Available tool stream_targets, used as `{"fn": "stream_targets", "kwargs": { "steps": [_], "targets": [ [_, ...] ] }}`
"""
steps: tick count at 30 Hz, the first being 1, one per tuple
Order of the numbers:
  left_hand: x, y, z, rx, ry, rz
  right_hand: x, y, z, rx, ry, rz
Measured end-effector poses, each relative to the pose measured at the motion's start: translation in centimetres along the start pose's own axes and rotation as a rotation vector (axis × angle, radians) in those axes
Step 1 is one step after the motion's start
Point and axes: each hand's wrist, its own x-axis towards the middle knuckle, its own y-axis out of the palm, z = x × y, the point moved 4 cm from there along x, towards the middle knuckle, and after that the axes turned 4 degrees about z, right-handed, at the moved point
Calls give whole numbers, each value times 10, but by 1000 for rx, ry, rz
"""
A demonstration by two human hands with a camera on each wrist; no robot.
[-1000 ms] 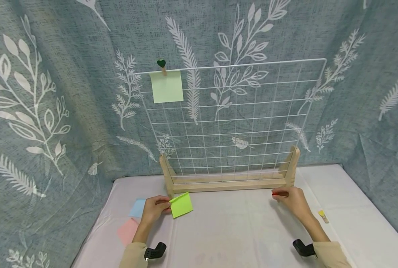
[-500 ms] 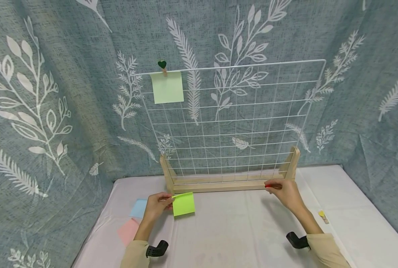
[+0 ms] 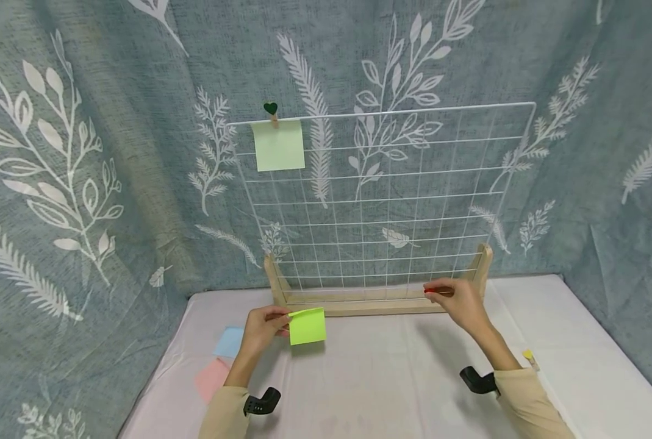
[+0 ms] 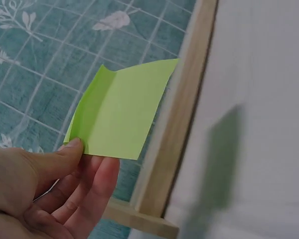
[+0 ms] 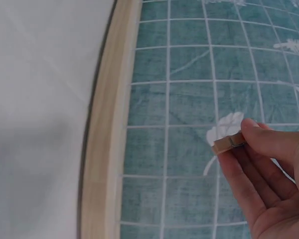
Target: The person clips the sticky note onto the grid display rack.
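Between thumb and fingers, my left hand (image 3: 263,329) pinches a lime-green sticky note (image 3: 308,327) by its left edge, raised above the table. In the left wrist view the note (image 4: 127,109) has a fold along the pinched side. My right hand (image 3: 460,303) pinches a small wooden clothespin (image 5: 228,143); a bit of red shows at the fingertips in the head view. Both hands are in front of the white wire grid (image 3: 380,201) on its wooden stand (image 3: 358,309). A pale green note (image 3: 279,146) hangs at the grid's top left under a clothespin with a dark green heart (image 3: 271,108).
Left on the white table (image 3: 369,384) lie a blue note (image 3: 229,342) and a pink note (image 3: 212,378), partly behind the left arm. A yellow-topped clothespin (image 3: 530,358) lies beside the right forearm. A patterned curtain (image 3: 139,183) surrounds the table.
Carrying the clothespin, my right hand has moved up and to the left toward the grid. My left hand has shifted slightly right and up with the lime-green note, which has turned more level.
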Motion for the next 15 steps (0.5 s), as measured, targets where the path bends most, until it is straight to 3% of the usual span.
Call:
{"fn": "stream_targets", "kwargs": {
  "steps": [7, 15],
  "targets": [
    [10, 13, -15, -14, 11, 6, 7, -1, 6, 3, 1, -60],
    [15, 21, -27, -8, 17, -3, 13, 13, 15, 28, -30, -25]
  ]
}}
